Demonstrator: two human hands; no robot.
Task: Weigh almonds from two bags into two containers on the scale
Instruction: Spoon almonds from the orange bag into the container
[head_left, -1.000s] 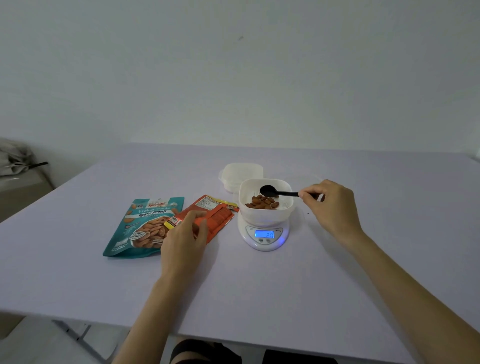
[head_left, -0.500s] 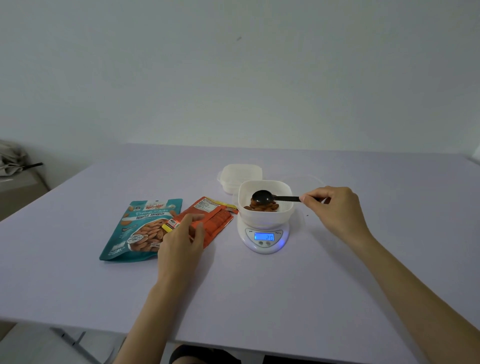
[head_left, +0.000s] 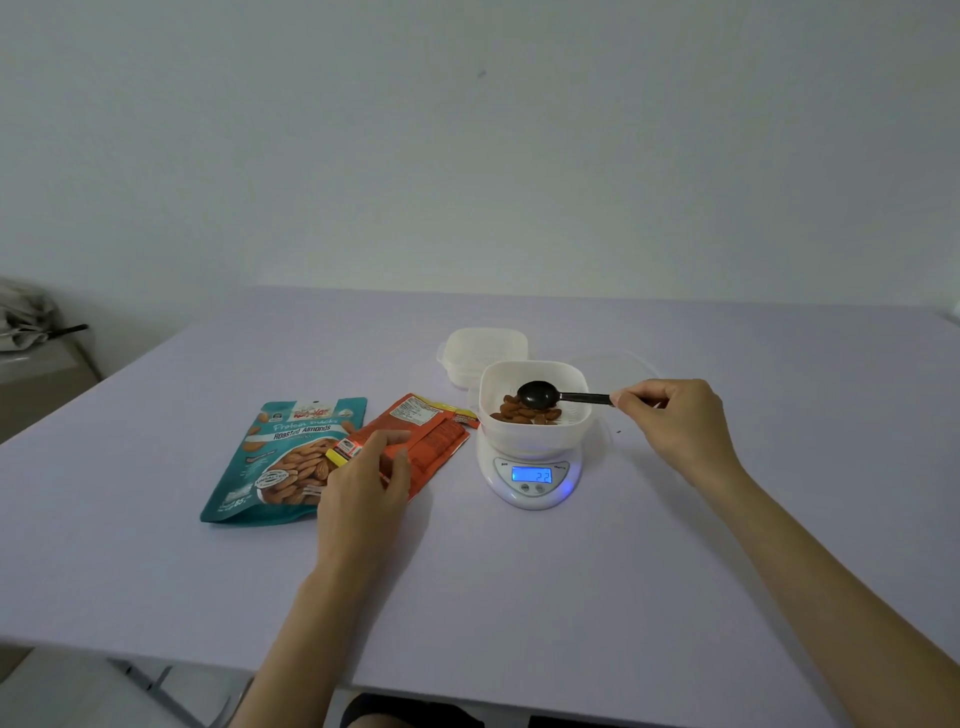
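Note:
A white container holding almonds sits on a small white scale whose blue display is lit. My right hand pinches the handle of a black spoon, its bowl turned face down over the almonds. My left hand holds the orange almond bag, which lies flat on the table. A teal almond bag lies flat to its left. A second white container stands behind the scale.
The pale lavender table reaches to the near edge below my arms. A clear lid lies behind the scale on the right. A grey bundle rests on a low surface off the table's left side.
The spoon dipped into the container, then came back up turned over above the almonds. The scale reading rose slightly. My left hand stayed on the orange bag.

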